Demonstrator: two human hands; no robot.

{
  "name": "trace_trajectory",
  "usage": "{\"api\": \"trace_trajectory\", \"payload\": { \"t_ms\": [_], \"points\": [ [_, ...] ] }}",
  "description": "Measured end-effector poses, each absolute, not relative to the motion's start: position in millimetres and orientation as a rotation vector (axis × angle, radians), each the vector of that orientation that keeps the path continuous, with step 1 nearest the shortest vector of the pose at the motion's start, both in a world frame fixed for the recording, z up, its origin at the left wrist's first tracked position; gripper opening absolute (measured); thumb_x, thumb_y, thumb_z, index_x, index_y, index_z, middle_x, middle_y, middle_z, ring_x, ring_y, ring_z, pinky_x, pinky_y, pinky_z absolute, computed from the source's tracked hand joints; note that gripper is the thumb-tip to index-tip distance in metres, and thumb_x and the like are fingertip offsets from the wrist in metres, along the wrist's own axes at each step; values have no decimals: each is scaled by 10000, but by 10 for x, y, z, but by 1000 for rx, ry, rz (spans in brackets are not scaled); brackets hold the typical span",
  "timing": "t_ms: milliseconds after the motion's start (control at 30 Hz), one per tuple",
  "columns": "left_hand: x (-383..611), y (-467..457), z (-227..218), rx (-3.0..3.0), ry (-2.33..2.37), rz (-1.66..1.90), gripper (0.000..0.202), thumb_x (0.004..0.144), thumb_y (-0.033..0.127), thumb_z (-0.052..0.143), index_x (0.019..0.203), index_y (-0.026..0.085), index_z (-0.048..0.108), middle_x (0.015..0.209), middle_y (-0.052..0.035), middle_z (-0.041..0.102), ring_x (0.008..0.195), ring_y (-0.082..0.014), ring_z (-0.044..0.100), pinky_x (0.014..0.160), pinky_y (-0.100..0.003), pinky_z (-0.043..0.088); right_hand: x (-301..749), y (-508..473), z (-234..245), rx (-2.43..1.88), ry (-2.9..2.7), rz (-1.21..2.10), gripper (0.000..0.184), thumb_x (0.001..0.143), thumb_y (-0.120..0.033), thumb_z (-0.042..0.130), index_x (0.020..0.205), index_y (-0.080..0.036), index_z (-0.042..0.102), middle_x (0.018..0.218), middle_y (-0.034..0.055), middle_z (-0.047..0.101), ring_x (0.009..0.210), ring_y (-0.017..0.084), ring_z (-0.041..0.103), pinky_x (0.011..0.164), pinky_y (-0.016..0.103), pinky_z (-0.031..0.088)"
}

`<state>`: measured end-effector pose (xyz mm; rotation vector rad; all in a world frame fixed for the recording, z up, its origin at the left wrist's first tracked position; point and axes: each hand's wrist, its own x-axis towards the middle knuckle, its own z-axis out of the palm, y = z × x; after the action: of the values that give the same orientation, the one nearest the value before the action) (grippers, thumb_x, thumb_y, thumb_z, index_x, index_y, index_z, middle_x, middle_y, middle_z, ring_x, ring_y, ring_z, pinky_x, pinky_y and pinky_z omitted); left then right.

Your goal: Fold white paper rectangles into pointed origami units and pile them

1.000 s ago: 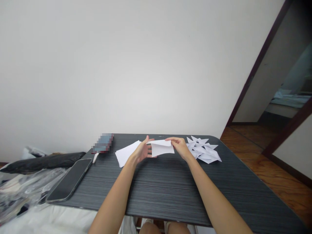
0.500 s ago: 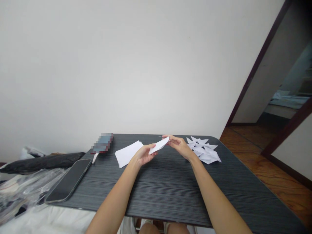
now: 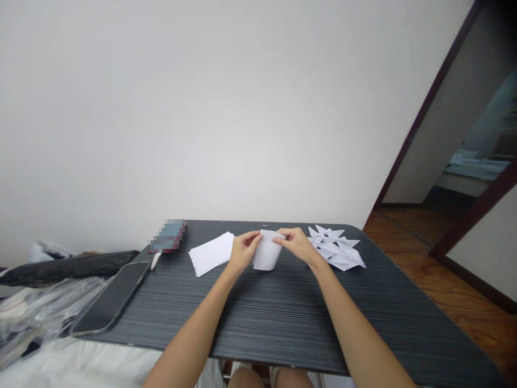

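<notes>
A small white sheet of paper (image 3: 266, 254) is held up over the middle of the dark table, bent over so that its lower edge curves. My left hand (image 3: 243, 249) pinches its upper left corner between thumb and fingers. On the other side my right hand (image 3: 296, 242) grips the upper right edge, thumb on the near face. Left of my hands lies a stack of white paper sheets (image 3: 210, 254). To the right is a pile of pointed folded paper pieces (image 3: 335, 249), partly behind my right hand.
The dark table (image 3: 291, 318) stands against a white wall. A smartphone (image 3: 113, 299) lies at its left edge, near a blurred-out item (image 3: 167, 237) and a small white object (image 3: 155, 261). Beyond that edge are a long black bundle (image 3: 72, 267) and plastic-wrapped things (image 3: 44, 307).
The paper has turned from a thin slanted strip to a broad face toward me. My left hand has moved up to its top corner, and my right thumb now presses its face.
</notes>
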<state>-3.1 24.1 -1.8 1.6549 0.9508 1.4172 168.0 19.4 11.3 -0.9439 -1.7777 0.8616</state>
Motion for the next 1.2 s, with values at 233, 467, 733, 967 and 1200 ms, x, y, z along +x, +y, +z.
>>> {"api": "trace_trajectory", "payload": {
  "t_ms": [233,467,733,967,1200],
  "points": [
    [11,181,-12,1795,1033,1506,224,704,293,548,813,127,651,839,-84,662,748,-191,616,692,-300,493,1661,150,158,-946,-1891,681,188,718,-285,520,673,-131,618,700,24,584,664,136,501,596,233,366],
    [7,170,-3,1882,1017,1553,207,722,284,532,804,134,648,821,-75,665,710,-169,618,655,-269,498,1639,103,206,-915,-1928,658,180,726,-263,507,666,-131,614,728,33,596,680,140,512,620,241,374],
    [-17,148,32,1891,1023,1554,213,721,302,522,762,141,655,776,-59,666,678,-165,605,637,-256,478,1621,80,228,-970,-1873,726,188,704,-299,526,664,-137,611,705,27,599,667,143,520,601,242,386],
    [-50,188,40,1740,1024,1533,235,702,336,532,732,133,646,722,-45,656,659,-158,584,599,-244,461,1623,114,197,-953,-1499,1030,260,596,-338,634,756,-143,572,687,30,618,646,150,572,619,267,438],
    [-51,184,50,1687,999,1514,251,699,342,536,741,118,640,721,-50,652,649,-150,578,598,-237,453,1627,194,85,-923,-1224,1283,282,557,-317,684,755,-134,602,600,19,621,583,126,567,596,252,440]
  ]
}}
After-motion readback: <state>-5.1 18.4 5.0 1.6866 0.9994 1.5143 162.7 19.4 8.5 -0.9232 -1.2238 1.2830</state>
